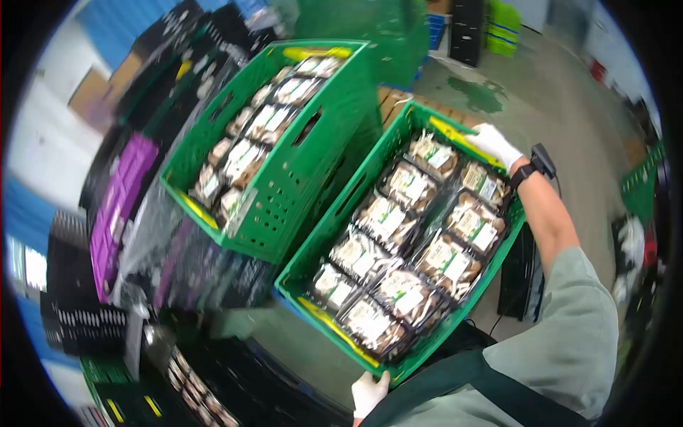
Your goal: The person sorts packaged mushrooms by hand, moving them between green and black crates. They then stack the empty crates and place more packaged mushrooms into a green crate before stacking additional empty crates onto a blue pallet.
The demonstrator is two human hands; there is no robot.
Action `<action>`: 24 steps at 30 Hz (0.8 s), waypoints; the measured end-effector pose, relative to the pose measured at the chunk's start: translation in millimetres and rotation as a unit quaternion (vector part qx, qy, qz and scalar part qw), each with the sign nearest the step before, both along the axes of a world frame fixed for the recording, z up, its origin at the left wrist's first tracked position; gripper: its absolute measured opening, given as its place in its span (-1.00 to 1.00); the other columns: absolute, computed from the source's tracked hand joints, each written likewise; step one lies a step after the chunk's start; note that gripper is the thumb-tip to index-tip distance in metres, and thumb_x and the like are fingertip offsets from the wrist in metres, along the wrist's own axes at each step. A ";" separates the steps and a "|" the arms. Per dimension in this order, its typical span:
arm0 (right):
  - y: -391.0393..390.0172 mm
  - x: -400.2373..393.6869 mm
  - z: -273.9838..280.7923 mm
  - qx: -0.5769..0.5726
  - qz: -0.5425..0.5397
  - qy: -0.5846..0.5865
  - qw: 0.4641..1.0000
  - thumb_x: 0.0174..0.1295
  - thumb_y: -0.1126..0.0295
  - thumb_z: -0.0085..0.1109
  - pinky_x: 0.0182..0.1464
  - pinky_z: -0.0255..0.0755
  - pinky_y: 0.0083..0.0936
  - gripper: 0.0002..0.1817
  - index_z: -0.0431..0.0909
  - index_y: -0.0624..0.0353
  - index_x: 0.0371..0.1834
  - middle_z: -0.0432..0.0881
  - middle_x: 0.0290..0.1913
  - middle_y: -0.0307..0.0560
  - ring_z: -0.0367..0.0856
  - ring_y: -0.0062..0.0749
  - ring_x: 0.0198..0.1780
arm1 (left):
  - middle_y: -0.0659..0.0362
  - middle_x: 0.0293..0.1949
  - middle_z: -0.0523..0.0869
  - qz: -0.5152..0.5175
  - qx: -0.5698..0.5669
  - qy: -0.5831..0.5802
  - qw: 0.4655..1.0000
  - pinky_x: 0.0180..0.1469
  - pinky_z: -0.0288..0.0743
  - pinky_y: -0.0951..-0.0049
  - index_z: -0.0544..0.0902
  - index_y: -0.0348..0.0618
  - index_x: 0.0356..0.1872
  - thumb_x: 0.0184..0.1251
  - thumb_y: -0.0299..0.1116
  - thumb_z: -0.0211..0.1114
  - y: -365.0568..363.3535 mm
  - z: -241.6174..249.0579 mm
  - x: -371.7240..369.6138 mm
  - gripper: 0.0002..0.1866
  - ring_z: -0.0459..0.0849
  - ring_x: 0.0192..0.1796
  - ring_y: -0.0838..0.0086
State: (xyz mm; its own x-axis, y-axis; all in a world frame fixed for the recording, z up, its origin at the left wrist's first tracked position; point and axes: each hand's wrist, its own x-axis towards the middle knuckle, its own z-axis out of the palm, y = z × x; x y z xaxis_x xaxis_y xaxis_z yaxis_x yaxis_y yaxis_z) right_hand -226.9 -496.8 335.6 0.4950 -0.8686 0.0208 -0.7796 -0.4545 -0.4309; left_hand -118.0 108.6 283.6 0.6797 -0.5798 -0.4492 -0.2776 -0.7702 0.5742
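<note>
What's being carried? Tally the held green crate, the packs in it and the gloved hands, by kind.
Green crate: 1
Packs showing in it: 10
Gloved hands on its rim, left hand and right hand: 2
Total: 13

Glossy green plastic crate (334, 235), film-wrapped punnets (398, 288)

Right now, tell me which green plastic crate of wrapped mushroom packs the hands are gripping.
The nearer green plastic crate, lower right: left hand on its near end, right hand on its far end. The other stands untouched.

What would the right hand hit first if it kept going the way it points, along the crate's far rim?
Probably the second green crate beyond; the right hand grips the near green crate at its far rim, pointing that way. Depth is unclear.
</note>
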 end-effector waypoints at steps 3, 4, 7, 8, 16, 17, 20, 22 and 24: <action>-98.6 48.4 -48.4 0.062 0.062 -0.055 0.995 0.18 0.15 0.17 -0.19 0.49 -0.39 -0.61 0.65 0.30 -0.17 0.71 -0.30 0.03 0.66 -0.29 -0.29 | -0.37 -0.28 0.64 -0.014 0.037 0.055 0.998 -0.25 0.56 0.03 0.40 -0.45 0.15 0.19 -0.03 0.34 -71.8 -13.4 -9.1 -0.30 0.67 -0.25 -0.16; -137.8 70.7 -75.1 0.026 0.128 -0.084 0.988 0.21 0.18 0.17 -0.17 0.49 -0.47 -0.60 0.64 0.31 -0.09 0.72 -0.26 -0.02 0.65 -0.39 -0.23 | -0.48 0.12 0.42 0.040 -0.027 0.074 0.996 0.06 0.52 0.11 0.10 -0.52 0.35 0.20 -0.07 0.35 -103.4 3.0 0.3 -0.09 0.52 0.13 -0.20; -125.2 56.6 -141.5 0.004 0.060 0.042 0.997 0.24 0.13 0.18 -0.06 0.48 -0.39 -0.50 0.52 0.29 0.11 0.69 -0.14 0.10 0.66 -0.23 -0.12 | -0.43 0.36 0.12 0.154 -0.173 0.030 0.972 0.43 0.15 0.22 0.00 -0.57 0.38 0.18 -0.17 0.37 -90.2 -31.9 -10.3 -0.04 0.16 0.43 -0.18; -143.2 48.4 -155.5 -0.017 0.075 0.055 0.996 0.25 0.10 0.15 -0.04 0.48 -0.29 -0.49 0.50 0.22 0.15 0.69 -0.12 0.15 0.66 -0.09 -0.08 | -0.43 0.37 0.10 0.203 -0.218 0.067 0.952 0.48 0.06 0.24 -0.03 -0.60 0.38 0.17 -0.20 0.38 -95.6 -46.4 -15.6 -0.03 0.12 0.45 -0.17; -190.5 37.2 -158.9 -0.082 0.084 0.171 0.978 0.31 0.08 0.02 0.01 0.44 -0.14 -0.51 0.49 0.22 0.13 0.63 -0.08 0.32 0.58 0.23 -0.02 | -0.53 0.38 -0.04 0.108 -0.156 -0.009 0.982 0.47 0.09 0.22 -0.16 -0.67 0.37 0.13 -0.37 0.28 -91.1 -43.8 -9.4 -0.03 0.09 0.44 -0.28; -213.3 31.7 -168.3 -0.051 0.061 0.182 0.980 0.30 0.09 0.03 0.01 0.44 -0.14 -0.52 0.50 0.23 0.12 0.63 -0.08 0.32 0.58 0.23 -0.02 | -0.56 0.36 -0.04 0.079 -0.134 0.049 0.987 0.49 0.03 0.19 -0.17 -0.70 0.36 0.13 -0.35 0.28 -90.4 -23.4 1.4 -0.02 0.02 0.45 -0.31; -222.8 41.9 -173.4 -0.028 0.026 0.184 0.982 0.24 0.15 0.07 0.00 0.46 -0.16 -0.53 0.50 0.30 0.07 0.64 -0.11 0.34 0.60 0.21 -0.03 | -0.56 0.36 -0.03 0.012 -0.138 -0.064 0.988 0.48 0.05 0.17 -0.18 -0.69 0.36 0.13 -0.29 0.28 -83.8 -40.0 -2.1 -0.01 0.07 0.43 -0.31; -196.0 55.6 -167.8 -0.028 -0.007 0.170 0.985 0.19 0.19 0.12 -0.06 0.49 -0.20 -0.54 0.51 0.35 0.03 0.66 -0.13 0.34 0.64 0.12 -0.03 | -0.53 0.37 -0.03 -0.002 -0.155 -0.127 0.980 0.42 0.20 0.20 -0.17 -0.68 0.36 0.12 -0.25 0.27 -72.9 -36.2 1.0 0.01 0.14 0.41 -0.28; -166.0 72.8 -152.7 -0.012 -0.043 0.193 0.980 0.15 0.22 0.17 -0.14 0.50 -0.26 -0.54 0.51 0.35 0.03 0.67 -0.15 0.28 0.67 -0.01 -0.06 | -0.50 0.39 -0.04 0.076 -0.127 0.076 0.986 0.34 0.34 0.24 -0.18 -0.67 0.37 0.10 -0.25 0.26 -74.5 -13.3 13.4 0.01 0.19 0.40 -0.24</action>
